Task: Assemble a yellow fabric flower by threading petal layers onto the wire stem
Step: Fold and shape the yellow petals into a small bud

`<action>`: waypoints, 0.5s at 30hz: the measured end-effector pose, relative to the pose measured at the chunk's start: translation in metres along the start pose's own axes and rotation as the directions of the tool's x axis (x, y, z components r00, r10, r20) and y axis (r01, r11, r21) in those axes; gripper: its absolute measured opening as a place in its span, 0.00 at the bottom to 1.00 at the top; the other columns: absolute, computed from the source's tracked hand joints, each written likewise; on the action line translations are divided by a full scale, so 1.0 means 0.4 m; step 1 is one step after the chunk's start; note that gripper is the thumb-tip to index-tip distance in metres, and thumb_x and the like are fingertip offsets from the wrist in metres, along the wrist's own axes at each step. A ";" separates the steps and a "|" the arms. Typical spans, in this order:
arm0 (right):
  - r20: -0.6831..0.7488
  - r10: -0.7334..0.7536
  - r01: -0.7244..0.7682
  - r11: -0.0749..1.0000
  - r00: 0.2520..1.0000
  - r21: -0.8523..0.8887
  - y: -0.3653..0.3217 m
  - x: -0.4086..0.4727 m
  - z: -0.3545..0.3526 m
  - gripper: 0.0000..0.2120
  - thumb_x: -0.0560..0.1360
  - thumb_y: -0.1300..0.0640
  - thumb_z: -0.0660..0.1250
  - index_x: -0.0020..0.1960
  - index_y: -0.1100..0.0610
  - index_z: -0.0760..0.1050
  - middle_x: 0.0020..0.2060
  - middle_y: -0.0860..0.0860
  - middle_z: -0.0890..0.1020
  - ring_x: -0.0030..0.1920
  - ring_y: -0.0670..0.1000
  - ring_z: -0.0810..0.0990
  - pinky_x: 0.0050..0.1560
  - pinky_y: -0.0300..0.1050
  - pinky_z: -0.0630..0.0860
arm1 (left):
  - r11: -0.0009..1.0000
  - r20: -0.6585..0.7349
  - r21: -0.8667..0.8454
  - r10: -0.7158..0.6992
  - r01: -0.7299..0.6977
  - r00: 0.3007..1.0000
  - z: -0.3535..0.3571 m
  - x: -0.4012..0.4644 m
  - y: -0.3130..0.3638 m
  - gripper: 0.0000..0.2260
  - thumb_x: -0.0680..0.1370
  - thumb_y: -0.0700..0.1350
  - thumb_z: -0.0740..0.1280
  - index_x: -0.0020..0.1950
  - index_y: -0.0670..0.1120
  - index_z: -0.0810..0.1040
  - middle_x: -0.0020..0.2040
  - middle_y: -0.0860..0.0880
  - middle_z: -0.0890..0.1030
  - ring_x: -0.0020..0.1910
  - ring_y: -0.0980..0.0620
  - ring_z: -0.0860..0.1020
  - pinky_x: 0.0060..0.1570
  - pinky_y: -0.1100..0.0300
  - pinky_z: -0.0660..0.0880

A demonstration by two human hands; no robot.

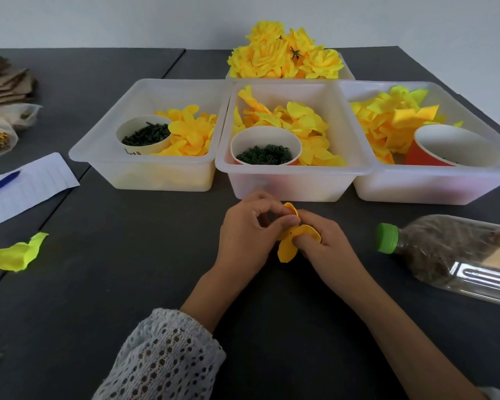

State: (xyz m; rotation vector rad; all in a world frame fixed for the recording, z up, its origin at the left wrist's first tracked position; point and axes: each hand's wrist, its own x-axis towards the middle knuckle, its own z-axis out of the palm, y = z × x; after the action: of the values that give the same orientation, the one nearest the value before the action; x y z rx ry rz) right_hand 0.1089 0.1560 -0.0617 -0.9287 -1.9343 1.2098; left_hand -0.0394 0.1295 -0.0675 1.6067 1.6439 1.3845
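Petal layer (289, 239), yellow and folded, is held just above the table (127, 269) before the middle bin (292, 180). It is pinched by the curled fingers of the left hand (247, 235) and right hand (324, 241).

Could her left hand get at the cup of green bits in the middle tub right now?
Probably not at once: the left hand and right hand both pinch a petal piece. The cup itself stands open-topped, with nothing in between.
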 end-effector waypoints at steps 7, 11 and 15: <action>0.027 0.044 -0.044 0.999 0.999 -0.029 0.008 0.000 -0.004 0.11 0.77 0.64 0.61 0.43 0.51 0.77 0.34 0.50 0.77 0.35 0.51 0.74 0.36 0.43 0.71 | 1.000 0.015 -0.023 -0.003 0.004 1.000 0.001 -0.003 0.002 0.02 0.74 0.44 0.73 0.44 0.51 0.83 0.44 0.57 0.80 0.40 0.59 0.77 0.40 0.69 0.73; -0.107 0.052 -0.061 0.995 0.993 -0.076 0.019 -0.003 0.007 0.06 0.77 0.59 0.64 0.44 0.50 0.76 0.33 0.44 0.78 0.34 0.42 0.74 0.35 0.33 0.69 | 0.998 -0.102 -0.036 -0.051 0.048 0.993 0.005 -0.007 0.003 0.01 0.74 0.46 0.73 0.42 0.51 0.82 0.38 0.57 0.79 0.34 0.60 0.75 0.34 0.71 0.70; -0.232 0.050 -0.104 0.969 0.971 -0.224 0.033 -0.006 0.021 0.06 0.78 0.54 0.64 0.43 0.48 0.72 0.35 0.45 0.77 0.38 0.41 0.75 0.35 0.31 0.69 | 0.985 -0.161 -0.013 -0.169 0.169 0.972 0.013 -0.012 0.002 0.06 0.73 0.52 0.73 0.39 0.53 0.81 0.34 0.57 0.79 0.33 0.62 0.76 0.32 0.69 0.71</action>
State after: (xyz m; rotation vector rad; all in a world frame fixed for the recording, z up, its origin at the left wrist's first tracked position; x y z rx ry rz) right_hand 0.1062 0.1547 -0.0773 -1.2193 -1.8974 0.8852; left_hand -0.0335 0.1267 -0.0705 1.3487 1.8278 1.4569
